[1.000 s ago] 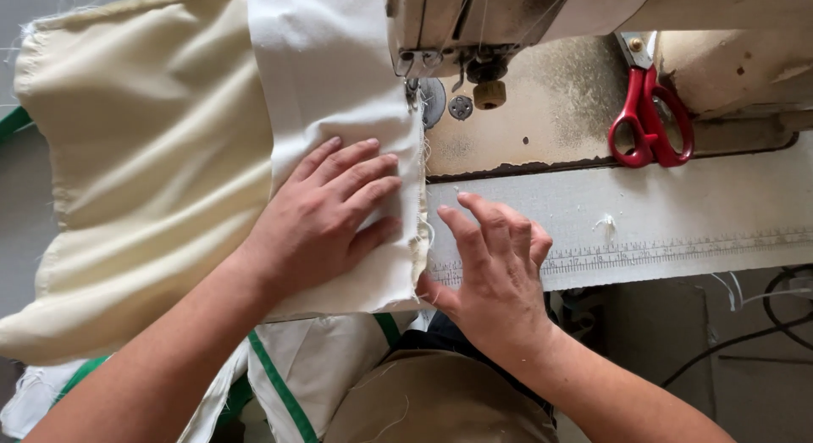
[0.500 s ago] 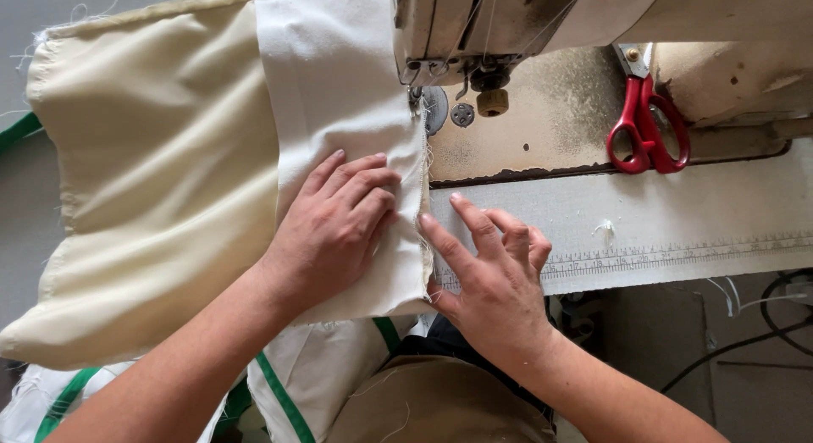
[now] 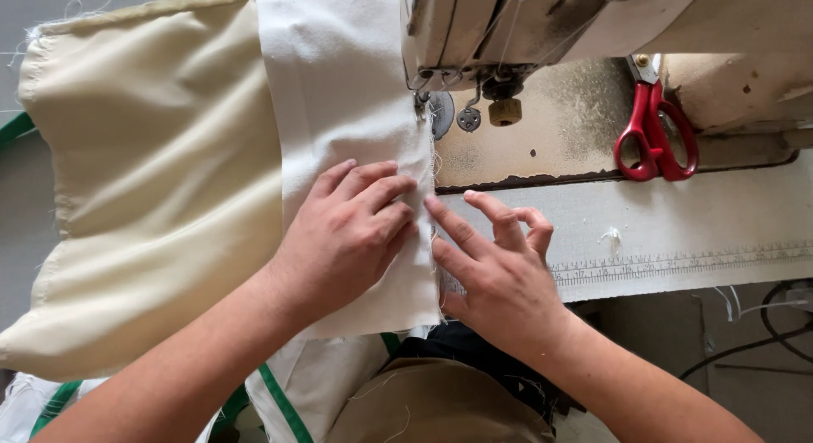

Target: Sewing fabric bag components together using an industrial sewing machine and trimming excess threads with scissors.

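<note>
My left hand (image 3: 347,235) lies flat, fingers spread, on a white fabric strip (image 3: 339,104) that overlaps a cream cloth (image 3: 152,189). My right hand (image 3: 495,269) rests beside it, with its index and middle fingertips pressing the strip's frayed right edge. That edge runs up under the presser foot (image 3: 421,104) of a beige sewing machine (image 3: 525,24). Neither hand grips anything; both press the cloth down onto the machine bed (image 3: 550,138).
Red-handled scissors (image 3: 654,134) lie on the worn machine bed to the right. A measuring tape strip (image 3: 677,263) runs along the table's front edge. White cloth with green trim (image 3: 279,401) hangs below the table, over my lap. Cables (image 3: 779,316) hang at lower right.
The view has drawn closer to the machine. Both hands have shifted slightly up toward the presser foot, and my right fingers have closed in against the strip's edge.
</note>
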